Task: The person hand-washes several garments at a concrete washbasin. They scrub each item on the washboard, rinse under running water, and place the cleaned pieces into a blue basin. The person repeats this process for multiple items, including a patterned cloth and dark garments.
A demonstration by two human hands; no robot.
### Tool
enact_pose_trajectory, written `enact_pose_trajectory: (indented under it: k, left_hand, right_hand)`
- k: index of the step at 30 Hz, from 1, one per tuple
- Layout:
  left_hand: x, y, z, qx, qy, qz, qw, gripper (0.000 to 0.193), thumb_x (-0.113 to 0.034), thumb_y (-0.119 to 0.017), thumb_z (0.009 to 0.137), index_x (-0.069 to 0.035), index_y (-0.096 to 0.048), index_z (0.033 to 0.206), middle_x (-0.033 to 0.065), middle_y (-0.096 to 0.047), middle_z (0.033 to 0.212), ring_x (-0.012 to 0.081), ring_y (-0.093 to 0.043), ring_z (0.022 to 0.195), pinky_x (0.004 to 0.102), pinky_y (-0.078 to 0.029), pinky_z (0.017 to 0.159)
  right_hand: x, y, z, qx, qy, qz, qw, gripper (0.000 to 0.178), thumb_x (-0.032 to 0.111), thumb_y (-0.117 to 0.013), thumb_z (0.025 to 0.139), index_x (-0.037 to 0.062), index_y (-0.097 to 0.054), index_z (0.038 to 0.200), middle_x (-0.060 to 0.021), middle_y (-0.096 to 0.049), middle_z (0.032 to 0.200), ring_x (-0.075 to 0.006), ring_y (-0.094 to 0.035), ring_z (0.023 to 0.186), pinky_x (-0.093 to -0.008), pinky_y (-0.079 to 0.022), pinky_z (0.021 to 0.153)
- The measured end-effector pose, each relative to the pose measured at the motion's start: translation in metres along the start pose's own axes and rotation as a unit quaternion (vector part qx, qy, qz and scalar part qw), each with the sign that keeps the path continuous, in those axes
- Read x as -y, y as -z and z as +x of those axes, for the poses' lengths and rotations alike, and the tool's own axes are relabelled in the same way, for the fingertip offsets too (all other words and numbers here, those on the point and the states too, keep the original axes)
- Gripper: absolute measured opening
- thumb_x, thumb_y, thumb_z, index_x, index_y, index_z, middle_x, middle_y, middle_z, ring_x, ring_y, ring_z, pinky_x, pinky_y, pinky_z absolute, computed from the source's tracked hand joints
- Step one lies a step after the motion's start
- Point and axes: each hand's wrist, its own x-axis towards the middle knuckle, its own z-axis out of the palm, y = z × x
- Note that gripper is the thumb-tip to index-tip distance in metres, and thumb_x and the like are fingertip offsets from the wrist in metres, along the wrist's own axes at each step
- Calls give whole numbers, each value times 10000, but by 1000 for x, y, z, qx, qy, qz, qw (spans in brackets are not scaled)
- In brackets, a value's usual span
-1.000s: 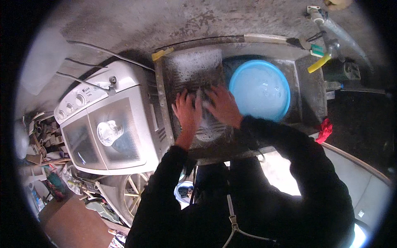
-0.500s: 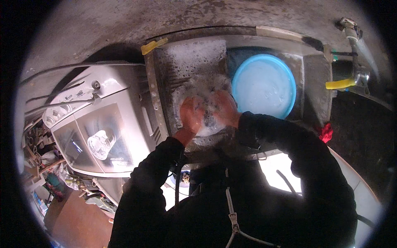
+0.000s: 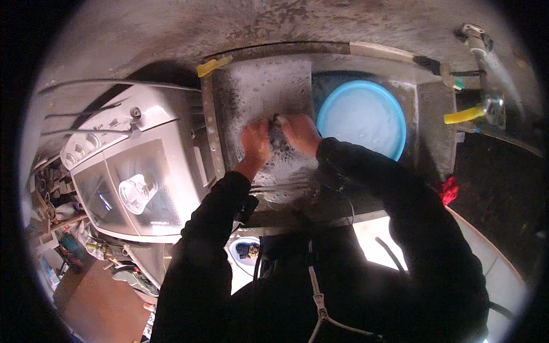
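Both my hands are over the foamy, ridged washing slab [image 3: 240, 108] in the left part of a stone sink. My left hand [image 3: 255, 142] is closed, its fingers curled away from view. Close beside it on the right, my right hand [image 3: 301, 134] is closed too, knuckles up. Between them shows a small dark patch [image 3: 275, 127], wet and blurred; I cannot make out whether it is cloth or the slab under the suds. To the right of my right hand stands a round light-blue basin [image 3: 361, 123] of cloudy, soapy water.
A white twin-tub washing machine [image 3: 134, 177] stands left of the sink. At the right wall is a tap with a yellow hose end [image 3: 464, 115]. A red cloth [image 3: 449, 190] hangs at the sink's right corner. Below the sink's front edge sits a small tub [image 3: 246, 253] with dark items.
Both hands have moved up the slab, away from my body, and their fingers look more tightly curled. The foam has spread into a thinner layer. The view has shifted slightly.
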Motion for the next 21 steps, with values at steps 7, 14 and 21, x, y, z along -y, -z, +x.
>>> enact_pose_trajectory:
  k: [7,14,21]
  left_hand:
    - [-37,29,40,93,30,173,980,522,-430,-272,982,-30,-570,1135,239,-643,997,441,-589,984,519,-459,869]
    - [-82,92,29,-54,-15,221,974,396,-359,-388,960,-84,-568,1180,185,-588,1154,384,-604,990,476,-498,823]
    - [-181,-112,-21,-12,-85,-308,948,382,-17,-549,752,-109,-628,1115,116,-627,1142,320,-630,949,393,-512,803]
  right_hand:
    - [-3,7,12,-136,21,-202,970,292,270,-465,909,20,-614,882,-222,-636,791,-369,-627,707,-505,-486,576]
    - [-13,48,18,-142,67,-163,974,217,183,-492,887,41,-604,1006,-177,-647,918,-357,-619,884,-453,-490,778]
    - [-216,100,-132,-151,-165,78,972,290,208,-606,853,28,-636,1079,-152,-655,1058,-321,-607,996,-382,-474,872]
